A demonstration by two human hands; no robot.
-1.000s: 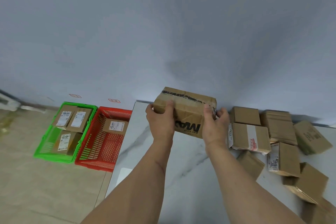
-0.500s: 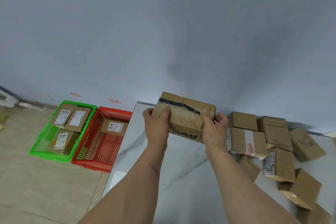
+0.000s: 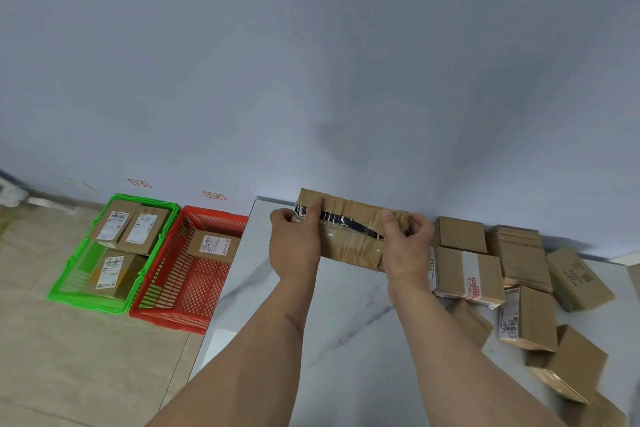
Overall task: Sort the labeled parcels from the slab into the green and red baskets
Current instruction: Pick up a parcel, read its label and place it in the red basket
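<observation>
Parcels fill green plastic basket (image 3: 65, 282) with three, red plastic basket (image 3: 162, 302) with one; both hands, left hand (image 3: 294, 246) and right hand (image 3: 405, 250), clamp a taped brown cardboard parcel (image 3: 349, 236); many crowd the white marble slab's (image 3: 346, 315) right edge.

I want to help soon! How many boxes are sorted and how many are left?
Done: three boxes lie in the green basket and one in the red basket. In hand: both the left hand and right hand hold a taped box. Left: a pile of boxes, at least eight, waits on the slab.
</observation>
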